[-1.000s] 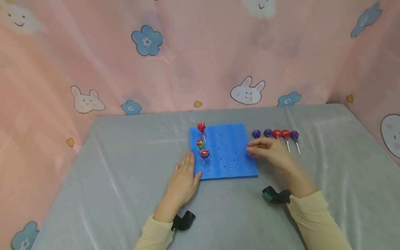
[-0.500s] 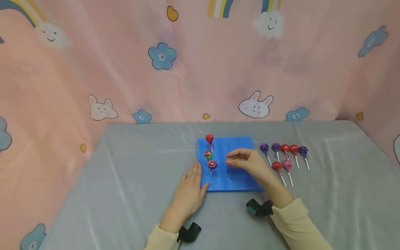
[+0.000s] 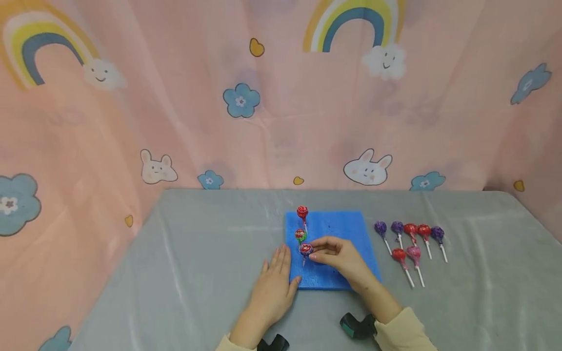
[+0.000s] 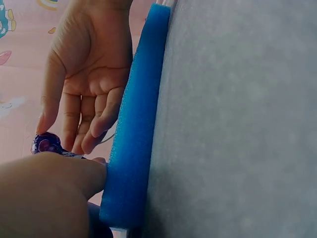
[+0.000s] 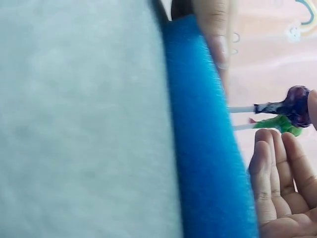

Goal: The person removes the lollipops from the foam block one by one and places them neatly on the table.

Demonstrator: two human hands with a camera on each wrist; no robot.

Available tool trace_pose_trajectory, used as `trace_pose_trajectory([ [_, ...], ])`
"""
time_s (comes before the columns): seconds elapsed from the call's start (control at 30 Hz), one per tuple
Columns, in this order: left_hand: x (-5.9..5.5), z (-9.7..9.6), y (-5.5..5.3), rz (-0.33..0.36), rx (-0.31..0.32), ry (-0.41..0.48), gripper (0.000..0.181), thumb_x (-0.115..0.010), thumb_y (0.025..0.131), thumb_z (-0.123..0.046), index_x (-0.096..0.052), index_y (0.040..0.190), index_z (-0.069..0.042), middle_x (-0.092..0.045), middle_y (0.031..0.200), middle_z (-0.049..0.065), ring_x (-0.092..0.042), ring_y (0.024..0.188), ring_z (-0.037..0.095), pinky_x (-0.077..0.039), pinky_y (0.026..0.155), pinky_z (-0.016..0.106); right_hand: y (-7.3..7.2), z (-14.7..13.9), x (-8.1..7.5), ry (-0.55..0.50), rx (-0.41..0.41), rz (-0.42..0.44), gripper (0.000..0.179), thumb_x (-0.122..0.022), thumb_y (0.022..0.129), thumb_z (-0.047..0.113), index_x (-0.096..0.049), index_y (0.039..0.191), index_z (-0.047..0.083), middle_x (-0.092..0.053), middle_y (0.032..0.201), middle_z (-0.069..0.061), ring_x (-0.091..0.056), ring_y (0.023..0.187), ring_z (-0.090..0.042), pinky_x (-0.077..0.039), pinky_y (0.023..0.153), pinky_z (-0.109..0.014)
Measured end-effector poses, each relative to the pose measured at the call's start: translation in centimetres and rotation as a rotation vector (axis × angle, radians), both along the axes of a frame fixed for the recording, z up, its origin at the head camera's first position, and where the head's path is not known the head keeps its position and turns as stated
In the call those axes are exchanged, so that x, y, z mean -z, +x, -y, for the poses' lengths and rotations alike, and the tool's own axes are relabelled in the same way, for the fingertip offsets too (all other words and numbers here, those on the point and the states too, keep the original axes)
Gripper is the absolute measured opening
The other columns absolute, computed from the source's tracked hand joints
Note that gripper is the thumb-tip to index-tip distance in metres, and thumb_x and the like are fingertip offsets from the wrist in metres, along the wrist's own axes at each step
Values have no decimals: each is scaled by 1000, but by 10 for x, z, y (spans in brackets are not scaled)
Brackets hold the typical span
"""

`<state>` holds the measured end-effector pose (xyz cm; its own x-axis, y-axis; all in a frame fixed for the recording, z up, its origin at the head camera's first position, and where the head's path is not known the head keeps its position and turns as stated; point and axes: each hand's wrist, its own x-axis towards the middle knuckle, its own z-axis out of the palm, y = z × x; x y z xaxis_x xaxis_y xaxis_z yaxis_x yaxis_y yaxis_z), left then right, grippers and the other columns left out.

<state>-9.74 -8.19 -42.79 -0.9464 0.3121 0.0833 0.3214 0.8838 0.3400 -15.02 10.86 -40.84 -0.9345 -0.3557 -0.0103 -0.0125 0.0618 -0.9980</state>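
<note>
My left hand (image 3: 272, 286) lies flat along the left edge of a blue foam board (image 3: 338, 278), its thumb at the near edge. Three lollipops stand in the board's left part: a red one (image 3: 302, 212) at the back, a red-and-green one (image 3: 300, 235) in the middle, and a purple-and-red one (image 3: 306, 250) nearest. My right hand (image 3: 342, 258) is over the board, thumb and forefinger at the nearest lollipop. In the right wrist view the thumb touches that lollipop's purple head (image 5: 297, 106); the other fingers (image 5: 275, 173) look fairly straight. Its stick stays in the foam.
To the right of the board, several wrapped lollipops lie on the grey tabletop (image 3: 474, 302) in two rows, among them a purple one (image 3: 437, 234) and a pink one (image 3: 414, 252). A pink printed curtain (image 3: 281, 122) hangs behind the table.
My right hand has moved left from the board's right edge, across it to the nearest standing lollipop. The left hand has stayed on the board's left edge. The head view has tilted up.
</note>
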Motion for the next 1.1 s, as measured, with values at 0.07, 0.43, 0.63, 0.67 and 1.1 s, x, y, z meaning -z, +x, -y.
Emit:
trace_pose_trajectory([
  [0.07,0,0,2,7,1,2,64,-46,101,-33,-26,147,6,-25,153,20,-22,141,32,-24,109,53,1,1,3,-1,1,-3,38,-73,84,9,-60,112,-15,-68,98,-17,-67,85,-11,-52,79,-23],
  [0.43,0,-1,6,19,-4,31,63,-47,100,-32,-27,147,6,-25,153,20,-23,141,33,-25,109,53,8,4,5,-6,29,-23,38,-74,83,7,-60,111,-15,-68,97,-16,-66,83,-8,-50,79,-20],
  [0.63,-1,-2,6,12,-3,38,63,-47,100,-31,-28,146,7,-26,153,20,-25,140,33,-25,108,54,9,6,6,0,48,-36,37,-74,82,7,-61,110,-14,-69,97,-16,-66,83,-8,-50,78,-20],
  [0.67,0,-2,5,10,-3,37,63,-47,100,-31,-28,146,7,-26,152,20,-25,140,33,-25,108,54,9,7,6,-5,47,-40,37,-74,82,7,-61,110,-14,-69,97,-18,-66,83,-8,-50,78,-20],
  [1.1,1,-1,2,-6,-4,33,63,-48,100,-31,-28,146,7,-26,152,21,-25,140,34,-25,108,54,8,11,8,-10,46,-57,37,-74,82,6,-61,111,-14,-68,101,-21,-66,84,-9,-52,75,-21],
])
